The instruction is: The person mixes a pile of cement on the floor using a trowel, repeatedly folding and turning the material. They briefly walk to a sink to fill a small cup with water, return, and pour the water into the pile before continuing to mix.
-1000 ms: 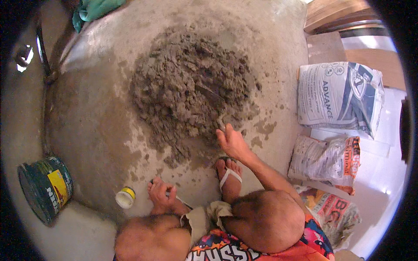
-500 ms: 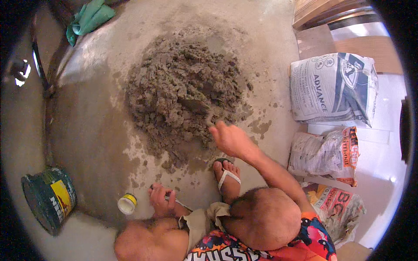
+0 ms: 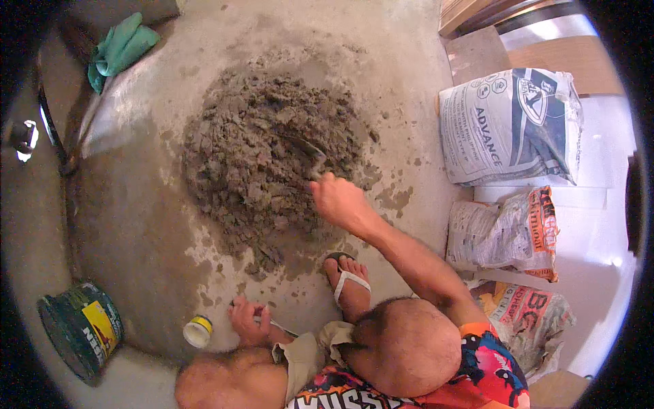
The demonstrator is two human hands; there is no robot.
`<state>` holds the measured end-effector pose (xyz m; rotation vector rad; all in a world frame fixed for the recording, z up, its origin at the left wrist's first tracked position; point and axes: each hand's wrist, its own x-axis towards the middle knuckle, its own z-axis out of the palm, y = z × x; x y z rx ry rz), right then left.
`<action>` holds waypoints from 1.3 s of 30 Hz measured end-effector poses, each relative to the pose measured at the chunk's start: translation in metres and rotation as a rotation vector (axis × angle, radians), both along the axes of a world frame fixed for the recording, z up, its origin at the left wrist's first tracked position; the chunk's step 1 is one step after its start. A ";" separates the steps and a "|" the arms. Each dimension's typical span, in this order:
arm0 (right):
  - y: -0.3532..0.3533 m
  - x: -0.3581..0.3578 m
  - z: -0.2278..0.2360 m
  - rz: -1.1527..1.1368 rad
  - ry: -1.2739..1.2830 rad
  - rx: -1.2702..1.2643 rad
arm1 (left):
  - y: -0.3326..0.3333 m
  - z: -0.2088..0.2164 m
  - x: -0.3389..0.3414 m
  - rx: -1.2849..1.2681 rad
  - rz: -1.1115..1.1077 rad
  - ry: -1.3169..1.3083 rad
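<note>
My right hand (image 3: 337, 201) is closed around the handle of a trowel (image 3: 306, 146). Its blade lies partly sunk in a broad heap of wet grey mortar (image 3: 238, 129) on the concrete floor. By my left knee, a skin-toned shape with a pale thin strip along it shows close to the floor. Whether it is my left hand or my left foot in a sandal, I cannot make out. Beside it stands a small white cup-like container (image 3: 197, 332) with a yellow band.
Along the right wall stand a grey-and-blue cement bag (image 3: 470, 129), a smaller white-and-orange bag (image 3: 487, 235) and a crumpled bag (image 3: 552, 327). A dark green bucket (image 3: 65, 341) is at lower left. Green cloth (image 3: 126, 48) lies at upper left. My right foot (image 3: 354, 293) in a white-strapped flip-flop is near the heap.
The view has shifted a little, so the bags and heap sit further left and the bucket lower. My right hand keeps its grip on the trowel, the blade still in the mortar.
</note>
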<state>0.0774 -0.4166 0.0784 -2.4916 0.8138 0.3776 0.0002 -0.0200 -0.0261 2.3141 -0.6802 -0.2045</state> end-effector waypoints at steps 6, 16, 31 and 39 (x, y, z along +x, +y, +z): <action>-0.062 -0.085 0.031 -0.021 -0.261 -0.084 | 0.007 0.007 0.002 0.001 0.050 -0.043; -0.115 -0.070 -0.013 -0.362 0.133 0.529 | 0.002 0.015 0.005 -0.047 0.009 -0.023; -0.068 -0.007 0.092 -0.415 -0.038 1.012 | 0.003 0.011 0.006 -0.050 0.025 0.002; -0.029 0.004 0.089 0.001 -0.685 -0.234 | 0.011 0.017 0.001 -0.018 0.056 0.037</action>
